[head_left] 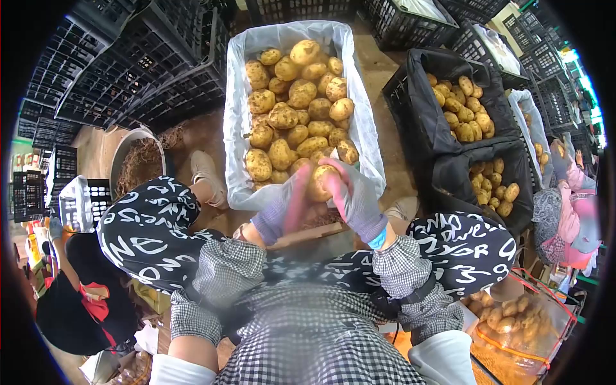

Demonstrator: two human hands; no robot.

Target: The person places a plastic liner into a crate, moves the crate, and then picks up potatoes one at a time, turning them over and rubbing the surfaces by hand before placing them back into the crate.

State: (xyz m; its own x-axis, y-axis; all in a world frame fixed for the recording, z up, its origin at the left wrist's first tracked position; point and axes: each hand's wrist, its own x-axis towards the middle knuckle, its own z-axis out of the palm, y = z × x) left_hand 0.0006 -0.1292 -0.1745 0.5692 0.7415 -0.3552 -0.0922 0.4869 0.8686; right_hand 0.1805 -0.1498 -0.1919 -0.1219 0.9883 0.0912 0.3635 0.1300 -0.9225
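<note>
In gloves of grey with pink on the fingers, both my hands meet over the near end of a crate lined with white plastic (232, 128). My right hand (359, 199) grips a yellow-brown potato (320, 184), its fingers bent over the right side. Against the left side of the same potato is my left hand (282, 204), its fingers smeared by motion. Many dirt-specked potatoes (301, 94) fill the crate just beyond my hands.
Black crates (147, 64) stack high at the left, above a grey tub (138, 136) of dry, stringy debris. Two black-lined crates of potatoes (465, 109) stand right. Bagged potatoes (513, 317) lie lower right. People sit at the left (83, 301) and right (568, 218).
</note>
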